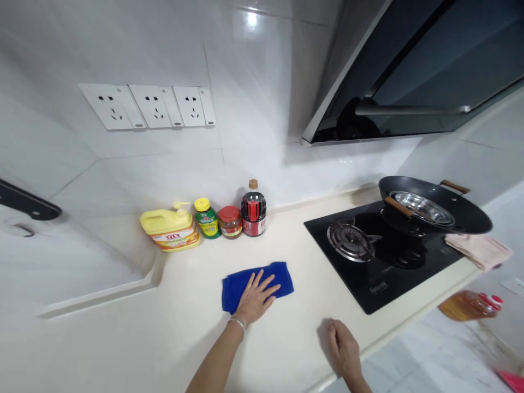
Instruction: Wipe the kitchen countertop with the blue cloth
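A folded blue cloth [282, 275] lies flat on the pale countertop [192, 295]. On top of it rests my left hand [254, 300], palm down, its fingers spread and pressing on the fabric; a bracelet circles that wrist. My right hand [344, 346] is curled into a loose fist close to the counter's front edge, with no object showing in it. Behind the cloth, along the wall, stand a yellow detergent jug [171, 229], a green bottle with a yellow cap [208, 219], a red-lidded jar [230, 222] and a dark sauce bottle [254, 213].
To the right, a black gas hob [393, 256] carries a wok [470, 215] with a metal bowl [423, 207] in it. A pink cloth [478, 248] lies at its corner. Overhead hangs a range hood [385, 103]. An oil bottle [466, 305] sits below, past the counter edge.
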A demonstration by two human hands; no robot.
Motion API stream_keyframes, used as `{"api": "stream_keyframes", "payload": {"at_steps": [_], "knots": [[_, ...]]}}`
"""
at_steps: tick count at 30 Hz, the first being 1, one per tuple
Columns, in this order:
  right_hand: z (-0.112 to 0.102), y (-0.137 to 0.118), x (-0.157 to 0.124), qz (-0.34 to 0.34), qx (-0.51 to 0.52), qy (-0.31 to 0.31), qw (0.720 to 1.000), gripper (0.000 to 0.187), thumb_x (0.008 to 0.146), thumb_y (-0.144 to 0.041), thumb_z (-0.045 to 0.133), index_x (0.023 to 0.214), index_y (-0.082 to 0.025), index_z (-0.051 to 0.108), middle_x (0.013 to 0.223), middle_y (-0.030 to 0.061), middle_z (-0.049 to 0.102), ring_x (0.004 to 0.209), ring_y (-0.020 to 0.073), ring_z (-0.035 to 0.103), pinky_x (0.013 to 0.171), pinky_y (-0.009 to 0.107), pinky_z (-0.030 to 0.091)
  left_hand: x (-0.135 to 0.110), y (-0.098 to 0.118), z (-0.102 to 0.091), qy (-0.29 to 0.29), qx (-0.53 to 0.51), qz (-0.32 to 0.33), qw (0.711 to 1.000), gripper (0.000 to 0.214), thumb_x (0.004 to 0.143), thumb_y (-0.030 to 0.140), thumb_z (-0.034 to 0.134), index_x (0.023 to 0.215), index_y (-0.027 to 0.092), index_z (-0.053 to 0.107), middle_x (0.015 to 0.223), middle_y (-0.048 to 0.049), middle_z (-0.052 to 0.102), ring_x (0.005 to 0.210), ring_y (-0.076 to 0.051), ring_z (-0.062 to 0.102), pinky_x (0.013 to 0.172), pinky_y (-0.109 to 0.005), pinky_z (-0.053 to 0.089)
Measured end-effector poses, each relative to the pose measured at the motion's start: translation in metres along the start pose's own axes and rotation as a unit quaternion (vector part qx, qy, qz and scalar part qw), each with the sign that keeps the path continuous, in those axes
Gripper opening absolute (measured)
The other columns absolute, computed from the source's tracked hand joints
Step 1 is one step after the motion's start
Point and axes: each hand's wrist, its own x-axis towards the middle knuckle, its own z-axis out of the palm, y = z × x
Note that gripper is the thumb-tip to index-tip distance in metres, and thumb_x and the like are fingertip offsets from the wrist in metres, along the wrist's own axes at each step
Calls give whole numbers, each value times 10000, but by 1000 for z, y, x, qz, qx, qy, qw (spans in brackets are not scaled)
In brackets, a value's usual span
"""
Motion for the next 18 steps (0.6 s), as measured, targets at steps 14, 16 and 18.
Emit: {"api": "stream_keyframes", "payload": {"at_steps": [14,16,18], "knots": [[5,-19,4,116,16,59,991,516,863,-702,491,626,-253,581,528,12,540,483,201,530,467,309,473,-5,-155,-34,41,26,-70,996,451,1019,435,458,1469,463,476,1597,34,433,1522,-319,296,1234,-625,265],[5,-23,4,124,16,55,991,497,835,-699,505,609,-264,587,511,16,538,467,216,530,447,326,467,-18,-172,-40,50,31,-80,995,450,1020,440,452,1470,457,478,1597,27,434,1521,-315,298,1239,-617,250],[5,-25,3,126,7,58,990,461,816,-681,517,607,-279,606,509,22,552,456,234,537,430,345,463,-35,-185,-47,57,37,-89,994,452,1020,439,453,1472,463,471,1597,31,434,1519,-307,303,1240,-604,254]]}}
